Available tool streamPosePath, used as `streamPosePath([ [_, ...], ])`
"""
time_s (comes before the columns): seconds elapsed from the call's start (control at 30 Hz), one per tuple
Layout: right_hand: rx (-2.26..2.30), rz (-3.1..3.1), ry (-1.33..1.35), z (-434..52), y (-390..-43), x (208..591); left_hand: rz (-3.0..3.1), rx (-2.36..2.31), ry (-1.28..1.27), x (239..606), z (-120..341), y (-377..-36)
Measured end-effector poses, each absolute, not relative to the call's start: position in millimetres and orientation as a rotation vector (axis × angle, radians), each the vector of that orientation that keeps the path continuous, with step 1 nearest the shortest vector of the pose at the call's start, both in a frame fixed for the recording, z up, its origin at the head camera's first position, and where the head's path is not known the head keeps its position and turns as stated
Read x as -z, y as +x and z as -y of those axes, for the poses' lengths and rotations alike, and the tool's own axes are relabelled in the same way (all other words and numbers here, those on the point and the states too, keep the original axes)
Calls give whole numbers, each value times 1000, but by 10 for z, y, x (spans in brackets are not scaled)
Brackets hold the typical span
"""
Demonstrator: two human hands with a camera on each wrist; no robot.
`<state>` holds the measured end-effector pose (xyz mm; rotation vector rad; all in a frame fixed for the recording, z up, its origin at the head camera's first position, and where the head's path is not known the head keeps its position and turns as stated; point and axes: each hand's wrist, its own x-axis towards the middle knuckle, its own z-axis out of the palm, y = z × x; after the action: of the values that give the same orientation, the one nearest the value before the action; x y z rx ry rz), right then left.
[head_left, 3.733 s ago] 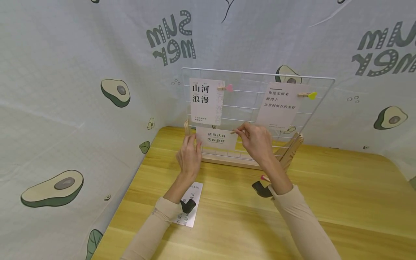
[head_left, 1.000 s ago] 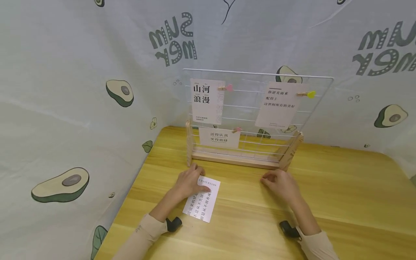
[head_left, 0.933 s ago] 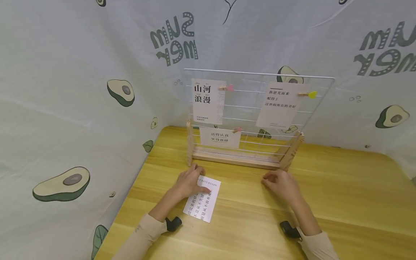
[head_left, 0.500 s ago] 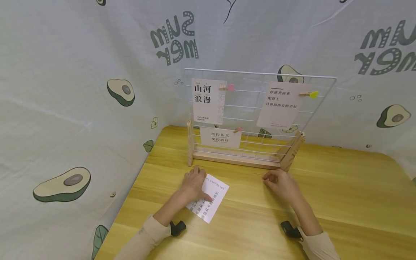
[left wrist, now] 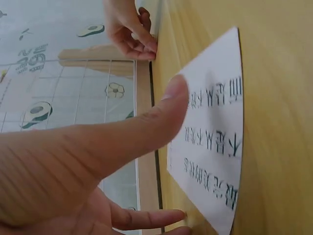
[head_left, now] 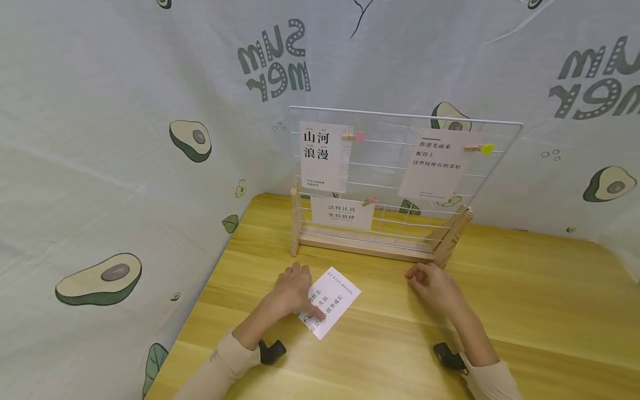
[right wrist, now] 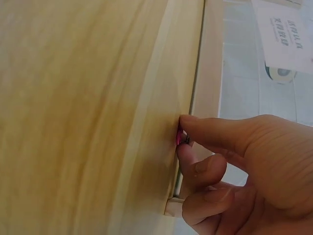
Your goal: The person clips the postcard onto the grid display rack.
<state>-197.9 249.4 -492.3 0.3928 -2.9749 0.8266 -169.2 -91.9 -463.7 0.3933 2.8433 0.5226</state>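
A white card with dark lettering (head_left: 345,300) lies askew on the wooden table. My left hand (head_left: 292,290) rests over its left side, thumb (left wrist: 171,105) laid on the card and the other fingers stretched out past its edge. To the right, close by the rack's front foot, my right hand (head_left: 435,286) pinches a small pink-headed clothespin (right wrist: 179,137) between thumb and forefinger, low at the tabletop. Most of the clothespin is hidden by the fingers. Behind both hands stands a white wire grid rack on a wooden base (head_left: 365,247).
Three cards hang on the grid: one upper left (head_left: 322,172), one upper right (head_left: 435,180) and a small one (head_left: 340,219) lower left. Clothespins with pink hearts and a yellow heart (head_left: 487,149) hold them. A curtain printed with avocados (head_left: 115,194) hangs behind and left.
Both hands have come down from the small card, which now hangs under a pink clothespin. The left hand has slid the table card to the right and turned it clockwise. The right hand barely moved lately.
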Motion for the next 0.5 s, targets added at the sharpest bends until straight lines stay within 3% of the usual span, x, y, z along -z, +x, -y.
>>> streamPosePath([
  [0.17,-831,2976,404,-2501,-1980,4915,-2881,-420,505,4686,794,-1625],
  [0.5,-804,3003,402,-2451,-1950,4877,-2666,-884,622,4869,794,-1794],
])
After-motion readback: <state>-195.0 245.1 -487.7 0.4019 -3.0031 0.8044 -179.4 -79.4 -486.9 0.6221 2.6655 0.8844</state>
